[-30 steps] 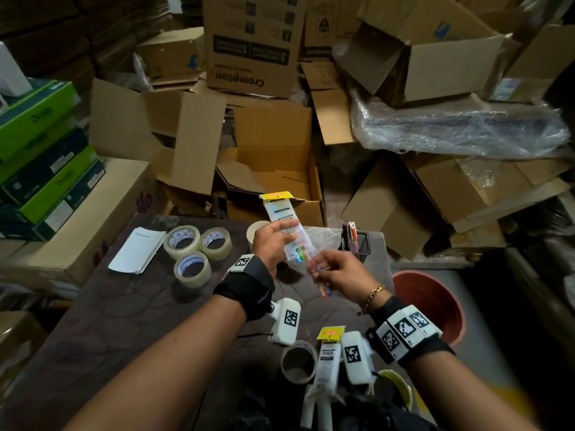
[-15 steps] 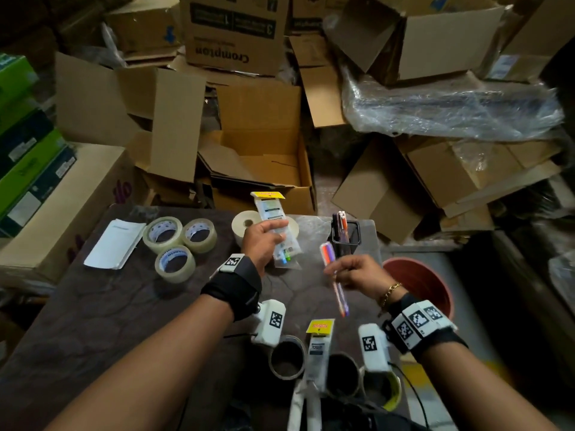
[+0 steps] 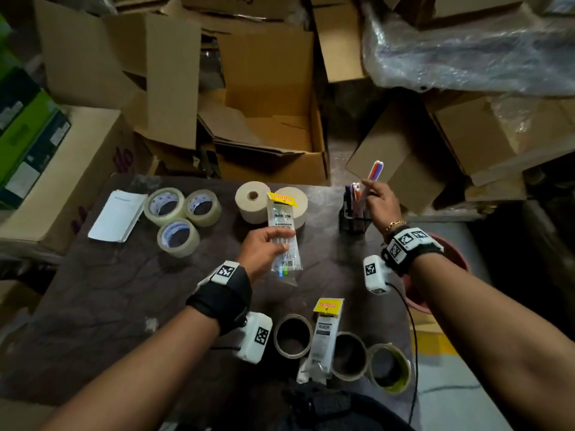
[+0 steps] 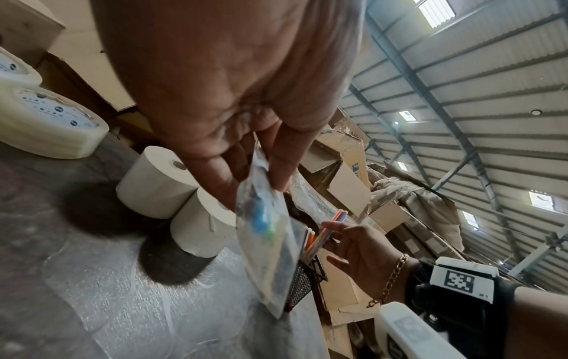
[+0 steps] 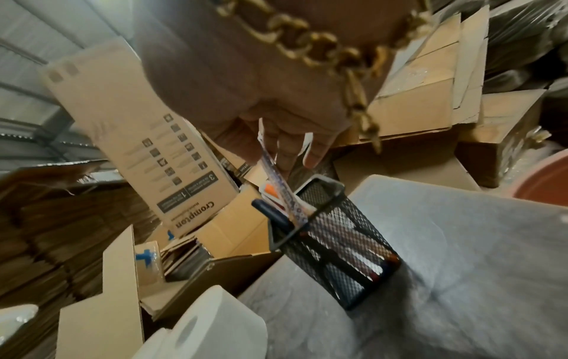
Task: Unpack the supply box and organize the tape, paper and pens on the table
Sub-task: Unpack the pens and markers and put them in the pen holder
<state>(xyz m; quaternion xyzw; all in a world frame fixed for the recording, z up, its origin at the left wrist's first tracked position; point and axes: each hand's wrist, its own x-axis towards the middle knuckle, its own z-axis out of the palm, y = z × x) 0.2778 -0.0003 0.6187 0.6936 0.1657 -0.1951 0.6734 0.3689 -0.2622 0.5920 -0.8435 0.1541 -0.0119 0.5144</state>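
Dropping pens (image 3: 374,171) tip-down into mesh holder (image 3: 354,217) at far right of surface (image 3: 93,306), right hand (image 3: 382,204) grip pinching them; left hand (image 3: 263,248) grip holds the near-empty pen packet (image 3: 284,241) mid-surface, probably for more pulls.

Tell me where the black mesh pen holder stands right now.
In the head view the black mesh pen holder stands at the table's far right edge, right of the paper rolls, under the right hand.
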